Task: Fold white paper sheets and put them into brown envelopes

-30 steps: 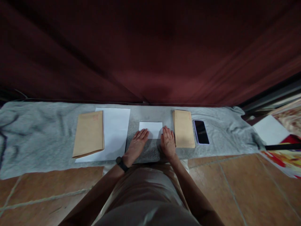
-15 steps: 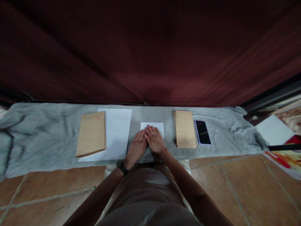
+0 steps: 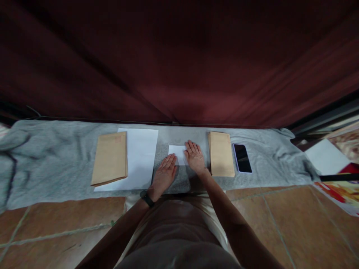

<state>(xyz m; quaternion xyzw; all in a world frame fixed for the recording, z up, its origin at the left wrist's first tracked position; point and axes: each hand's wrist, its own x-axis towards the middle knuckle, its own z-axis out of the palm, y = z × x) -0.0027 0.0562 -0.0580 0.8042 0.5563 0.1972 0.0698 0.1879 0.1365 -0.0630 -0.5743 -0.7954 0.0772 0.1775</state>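
Observation:
A small white folded-looking paper (image 3: 179, 154) lies flat on the grey cloth (image 3: 179, 134) in front of me. My left hand (image 3: 165, 172) rests on its lower left corner, fingers stretched out. Flat over the paper's right end is my right hand (image 3: 195, 157), its fingers spread a little and covering that edge. Neither hand grips anything. To the left lie large white paper sheets (image 3: 141, 160) with a stack of brown envelopes (image 3: 110, 157) partly on top. A second, narrower stack of brown envelopes (image 3: 221, 154) sits to the right of my right hand.
A phone (image 3: 242, 158) with a pale purple edge lies right of the narrower envelopes. Dark red cloth (image 3: 179, 74) hangs behind the bench. The grey cloth is bunched at both ends. Tiled floor (image 3: 260, 209) shows below, and white paper (image 3: 328, 155) lies at the far right.
My hands were side by side on the middle of the paper; now they are apart. The right hand has slid right to the paper's end, while the left has barely moved.

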